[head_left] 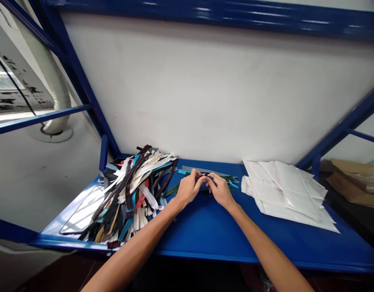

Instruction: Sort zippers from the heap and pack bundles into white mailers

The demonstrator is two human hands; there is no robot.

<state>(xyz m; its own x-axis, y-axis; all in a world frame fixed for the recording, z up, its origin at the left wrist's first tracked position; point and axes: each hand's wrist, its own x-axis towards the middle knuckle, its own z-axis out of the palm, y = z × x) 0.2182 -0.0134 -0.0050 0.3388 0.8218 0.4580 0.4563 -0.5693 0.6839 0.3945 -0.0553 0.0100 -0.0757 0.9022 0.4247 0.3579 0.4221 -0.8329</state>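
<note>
Both the left hand [187,188] and the right hand [221,191] pinch a dark strip [206,174] between their fingertips, over the blue worktop [205,235], near the green strips [172,190]; light, even tension should keep such thin material from twisting

From the person's head, the view faces forward and down, near the blue worktop [205,239] across the lower frame, with a white wall [205,93] filling the upper centre.

Bright, diffuse light; glare streaks on blue beam [250,15]; edges stretched; shadow under table [205,235].
</note>
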